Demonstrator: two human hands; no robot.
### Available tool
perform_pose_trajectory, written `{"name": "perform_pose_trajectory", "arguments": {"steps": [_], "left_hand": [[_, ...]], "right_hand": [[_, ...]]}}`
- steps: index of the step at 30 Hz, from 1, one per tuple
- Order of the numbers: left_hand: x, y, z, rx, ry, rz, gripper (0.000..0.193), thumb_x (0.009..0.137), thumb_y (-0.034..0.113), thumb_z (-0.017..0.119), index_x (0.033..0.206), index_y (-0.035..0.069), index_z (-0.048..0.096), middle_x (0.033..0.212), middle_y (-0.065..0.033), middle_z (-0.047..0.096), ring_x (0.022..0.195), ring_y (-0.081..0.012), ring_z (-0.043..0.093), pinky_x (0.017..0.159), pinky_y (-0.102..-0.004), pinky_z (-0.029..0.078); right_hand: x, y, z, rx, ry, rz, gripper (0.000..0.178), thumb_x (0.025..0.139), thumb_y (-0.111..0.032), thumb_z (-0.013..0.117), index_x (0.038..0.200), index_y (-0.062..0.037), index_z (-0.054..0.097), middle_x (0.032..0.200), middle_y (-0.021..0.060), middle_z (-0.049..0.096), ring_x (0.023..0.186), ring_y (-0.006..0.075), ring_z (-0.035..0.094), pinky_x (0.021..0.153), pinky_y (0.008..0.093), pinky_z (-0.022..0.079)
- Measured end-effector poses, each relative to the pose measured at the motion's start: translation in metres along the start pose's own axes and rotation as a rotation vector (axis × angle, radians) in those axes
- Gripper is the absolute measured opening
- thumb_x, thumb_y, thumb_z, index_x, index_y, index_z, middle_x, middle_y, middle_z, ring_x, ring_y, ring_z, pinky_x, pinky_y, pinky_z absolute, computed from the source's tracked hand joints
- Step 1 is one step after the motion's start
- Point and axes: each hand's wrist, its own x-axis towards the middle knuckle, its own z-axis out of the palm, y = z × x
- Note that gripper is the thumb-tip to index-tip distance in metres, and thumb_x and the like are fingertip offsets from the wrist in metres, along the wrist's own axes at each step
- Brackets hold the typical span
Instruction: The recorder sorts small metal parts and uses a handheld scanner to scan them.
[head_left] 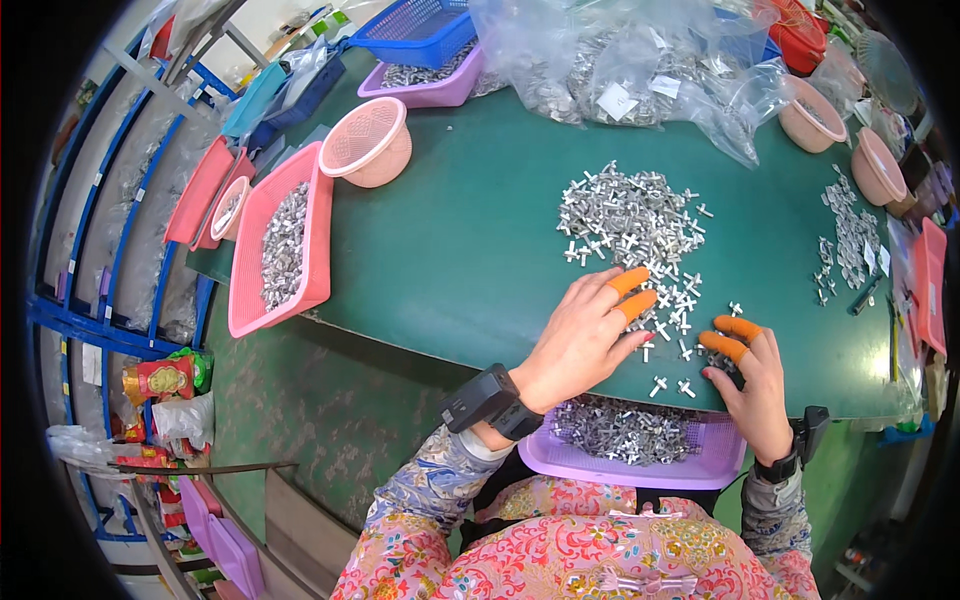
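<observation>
A loose pile of small silvery cross-shaped metal parts (630, 212) lies on the green table (460, 240), trailing off toward its near edge. My left hand (585, 335) reaches over this trail with its fingers apart, two of them in orange finger cots, their tips touching the parts. To its right, my right hand (752, 385), also wearing two orange cots, curls its fingers and thumb around a few of the metal parts, partly hidden beneath the fingers. Below the table edge, at my lap, a purple basket (545, 452) holds many similar parts.
A pink tray (322, 225) of metal parts and a round pink basket (395, 160) sit at the left. Clear plastic bags (690, 60) of parts stand at the back. Flat silvery pieces (855, 235) are spread at the right, near a pen (866, 296).
</observation>
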Motion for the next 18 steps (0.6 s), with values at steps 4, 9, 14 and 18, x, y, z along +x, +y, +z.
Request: {"name": "perform_pose_trajectory", "arguments": {"steps": [4, 9, 14, 18], "left_hand": [[-0.0019, 0.0014, 0.0046, 0.019, 0.024, 0.006, 0.043, 0.087, 0.02, 0.074, 0.127, 0.01, 0.063, 0.134, -0.0109, 0.057, 0.128, -0.0345, 0.05, 0.108, -0.0465, 0.041], [-0.003, 0.0046, 0.0077, 0.217, -0.008, 0.027, 0.043, 0.088, 0.025, 0.072, 0.126, 0.007, 0.063, 0.132, -0.0114, 0.057, 0.125, -0.0325, 0.052, 0.108, -0.0463, 0.042], [-0.0018, 0.0052, 0.0086, 0.267, -0.005, 0.05, 0.042, 0.089, 0.027, 0.071, 0.125, 0.006, 0.063, 0.131, -0.0113, 0.058, 0.124, -0.032, 0.053, 0.109, -0.0463, 0.041], [-0.001, 0.0063, 0.0079, 0.3, -0.007, 0.058, 0.042, 0.089, 0.026, 0.071, 0.125, 0.006, 0.063, 0.131, -0.012, 0.057, 0.125, -0.0315, 0.052, 0.11, -0.0472, 0.04]], "right_hand": [[0.0006, 0.0006, -0.0055, 0.013, -0.032, -0.001, 0.039, 0.07, -0.003, 0.08, 0.108, -0.0067, 0.071, 0.121, 0.0114, 0.062, 0.105, 0.0338, 0.055, 0.09, 0.042, 0.047], [0.0012, -0.0023, 0.0003, 0.029, -0.029, 0.02, 0.044, 0.07, -0.005, 0.081, 0.113, -0.0065, 0.07, 0.122, 0.0129, 0.059, 0.107, 0.0348, 0.054, 0.093, 0.0426, 0.046], [0.0023, -0.0006, 0.0005, -0.02, -0.032, 0.019, 0.045, 0.071, -0.005, 0.081, 0.114, -0.006, 0.07, 0.121, 0.0131, 0.059, 0.107, 0.0346, 0.053, 0.093, 0.0427, 0.045], [0.0037, -0.0003, 0.0007, -0.033, -0.033, 0.014, 0.044, 0.071, -0.005, 0.081, 0.114, -0.0059, 0.07, 0.122, 0.0132, 0.06, 0.107, 0.0348, 0.053, 0.093, 0.043, 0.045]]}}
